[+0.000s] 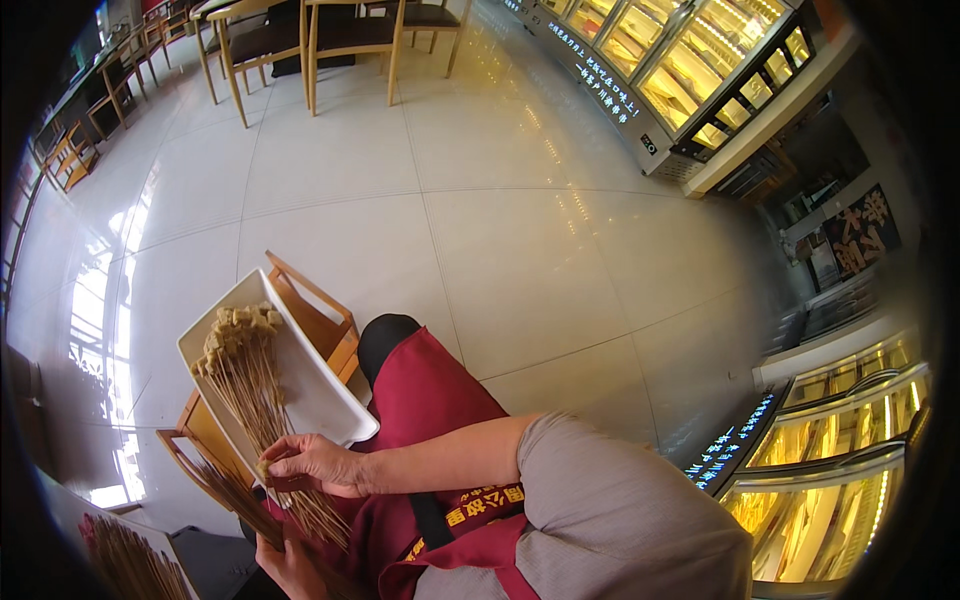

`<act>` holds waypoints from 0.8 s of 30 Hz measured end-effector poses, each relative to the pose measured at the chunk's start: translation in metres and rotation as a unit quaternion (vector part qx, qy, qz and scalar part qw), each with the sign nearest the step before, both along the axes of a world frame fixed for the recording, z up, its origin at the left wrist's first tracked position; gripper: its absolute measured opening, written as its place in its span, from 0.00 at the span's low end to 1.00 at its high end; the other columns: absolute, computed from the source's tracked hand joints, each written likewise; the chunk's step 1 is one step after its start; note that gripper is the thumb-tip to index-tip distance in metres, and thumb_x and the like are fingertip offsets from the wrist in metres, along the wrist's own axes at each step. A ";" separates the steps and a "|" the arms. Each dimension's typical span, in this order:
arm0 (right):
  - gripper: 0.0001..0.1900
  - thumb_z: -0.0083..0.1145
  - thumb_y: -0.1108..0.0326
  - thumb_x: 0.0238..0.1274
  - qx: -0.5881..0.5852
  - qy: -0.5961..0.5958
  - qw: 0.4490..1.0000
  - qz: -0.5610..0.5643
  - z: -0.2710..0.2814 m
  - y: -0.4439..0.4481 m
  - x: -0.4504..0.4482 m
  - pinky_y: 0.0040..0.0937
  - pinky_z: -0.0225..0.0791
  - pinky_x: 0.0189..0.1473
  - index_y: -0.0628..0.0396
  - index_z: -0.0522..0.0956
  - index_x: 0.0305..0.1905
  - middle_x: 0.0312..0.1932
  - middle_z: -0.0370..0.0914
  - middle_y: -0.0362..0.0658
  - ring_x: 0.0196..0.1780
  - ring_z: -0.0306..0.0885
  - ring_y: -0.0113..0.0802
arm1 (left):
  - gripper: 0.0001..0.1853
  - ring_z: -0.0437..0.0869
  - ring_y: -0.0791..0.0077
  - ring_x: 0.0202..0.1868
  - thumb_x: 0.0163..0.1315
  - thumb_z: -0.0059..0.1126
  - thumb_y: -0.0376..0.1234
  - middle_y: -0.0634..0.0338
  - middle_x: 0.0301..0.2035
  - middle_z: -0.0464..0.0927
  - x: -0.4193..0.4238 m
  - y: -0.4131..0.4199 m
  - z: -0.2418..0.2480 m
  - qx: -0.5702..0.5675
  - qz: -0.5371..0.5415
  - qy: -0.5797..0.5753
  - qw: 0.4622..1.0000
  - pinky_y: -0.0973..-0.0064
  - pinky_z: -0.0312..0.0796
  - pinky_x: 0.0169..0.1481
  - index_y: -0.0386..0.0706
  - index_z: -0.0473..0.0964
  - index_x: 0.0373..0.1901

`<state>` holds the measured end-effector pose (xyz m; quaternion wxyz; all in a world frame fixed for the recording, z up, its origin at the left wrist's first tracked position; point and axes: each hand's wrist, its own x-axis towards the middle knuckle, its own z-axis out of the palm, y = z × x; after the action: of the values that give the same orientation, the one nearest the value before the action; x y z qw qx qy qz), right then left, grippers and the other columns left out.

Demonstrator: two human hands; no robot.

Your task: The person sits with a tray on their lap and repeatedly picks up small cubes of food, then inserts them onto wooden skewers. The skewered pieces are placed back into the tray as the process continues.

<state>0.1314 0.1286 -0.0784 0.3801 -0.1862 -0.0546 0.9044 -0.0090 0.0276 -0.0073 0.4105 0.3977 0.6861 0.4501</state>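
Note:
My left hand [289, 568], low in the picture, grips a bundle of thin bamboo skewers [244, 499]. The fingers of my right hand [319, 465] pinch a small pale-brown food cube [263, 469], which seems to sit at the tip of a skewer. Beyond my hands, a white rectangular tray [319, 390] stands tilted in view. In it lies a pile of skewers [251, 386], with tan spongy cubes [236, 330], perhaps tofu, at their far ends. Their bare ends reach over the tray's near edge, under my right hand, toward my lap.
A wooden chair [315, 315] is under the tray. Another container with dark skewers [131, 555] stands lower left, beside a black surface [214, 559]. My red apron [435, 382] covers my lap. Lit display fridges [675, 67] line the right; wooden chairs [352, 37] stand ahead on the tiled floor.

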 end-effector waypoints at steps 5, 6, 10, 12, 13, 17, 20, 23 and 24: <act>0.11 0.63 0.75 0.67 -0.021 -0.029 0.999 0.000 -0.006 0.004 0.000 0.32 0.81 0.54 0.56 0.78 0.51 0.43 0.84 0.41 0.46 0.86 0.32 | 0.11 0.79 0.77 0.28 0.72 0.61 0.31 0.60 0.31 0.80 -0.011 -0.002 -0.006 0.009 -0.029 0.032 0.999 0.79 0.73 0.30 0.34 0.78 0.49; 0.11 0.64 0.74 0.67 -0.013 -0.032 0.999 0.007 -0.008 0.006 0.001 0.32 0.81 0.55 0.56 0.78 0.51 0.44 0.83 0.40 0.48 0.85 0.31 | 0.13 0.82 0.74 0.29 0.73 0.59 0.32 0.58 0.32 0.81 -0.014 0.000 -0.008 -0.053 -0.004 -0.020 0.998 0.76 0.77 0.31 0.33 0.77 0.53; 0.09 0.62 0.76 0.66 -0.037 -0.042 0.998 -0.011 -0.016 0.012 -0.003 0.33 0.83 0.49 0.57 0.78 0.50 0.41 0.84 0.42 0.44 0.86 0.33 | 0.16 0.84 0.68 0.35 0.74 0.58 0.31 0.52 0.38 0.83 -0.023 -0.005 -0.010 -0.047 0.005 -0.028 0.998 0.73 0.80 0.36 0.32 0.76 0.58; 0.09 0.62 0.76 0.67 -0.029 -0.065 0.997 -0.038 -0.024 0.021 -0.003 0.34 0.83 0.48 0.57 0.78 0.49 0.41 0.84 0.41 0.43 0.86 0.32 | 0.17 0.84 0.66 0.39 0.74 0.58 0.31 0.49 0.42 0.83 -0.024 -0.008 -0.008 -0.039 0.032 -0.054 0.997 0.72 0.80 0.41 0.31 0.76 0.59; 0.09 0.61 0.76 0.67 -0.026 -0.062 0.996 -0.052 -0.028 0.026 -0.001 0.34 0.83 0.48 0.57 0.78 0.49 0.41 0.84 0.41 0.42 0.86 0.32 | 0.17 0.84 0.66 0.40 0.73 0.58 0.30 0.48 0.44 0.83 -0.024 -0.009 -0.005 -0.043 0.031 -0.023 0.998 0.71 0.79 0.44 0.30 0.76 0.59; 0.11 0.63 0.71 0.69 0.009 -0.112 0.992 -0.061 -0.056 0.059 0.005 0.31 0.81 0.52 0.53 0.78 0.53 0.45 0.84 0.39 0.48 0.86 0.30 | 0.17 0.82 0.65 0.44 0.73 0.58 0.30 0.47 0.49 0.83 -0.033 -0.020 0.008 -0.073 0.060 0.068 0.993 0.71 0.77 0.53 0.29 0.77 0.58; 0.10 0.65 0.71 0.67 -0.006 -0.129 0.986 -0.110 -0.077 0.086 0.002 0.31 0.82 0.45 0.52 0.80 0.50 0.41 0.85 0.39 0.43 0.86 0.30 | 0.18 0.82 0.64 0.47 0.73 0.60 0.33 0.49 0.49 0.83 -0.044 -0.021 0.004 -0.085 0.056 0.059 0.993 0.70 0.76 0.56 0.36 0.78 0.61; 0.10 0.67 0.74 0.63 0.036 -0.161 0.976 -0.145 -0.100 0.113 0.001 0.35 0.82 0.38 0.53 0.79 0.47 0.36 0.84 0.41 0.36 0.85 0.33 | 0.11 0.71 0.81 0.23 0.73 0.57 0.33 0.65 0.21 0.75 -0.055 -0.024 -0.008 -0.100 0.168 0.068 0.978 0.75 0.63 0.27 0.37 0.76 0.31; 0.10 0.67 0.74 0.63 0.045 -0.153 0.976 -0.146 -0.104 0.120 0.003 0.35 0.83 0.38 0.54 0.78 0.46 0.37 0.84 0.42 0.36 0.86 0.35 | 0.11 0.71 0.81 0.22 0.74 0.57 0.33 0.66 0.21 0.75 -0.056 -0.030 -0.008 -0.058 0.147 0.070 0.985 0.76 0.63 0.27 0.38 0.76 0.31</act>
<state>0.1340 0.2485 -0.1826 0.5033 -0.3115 -0.1245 0.7963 -0.0646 -0.0027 -0.0154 0.3136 0.2983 0.7890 0.4360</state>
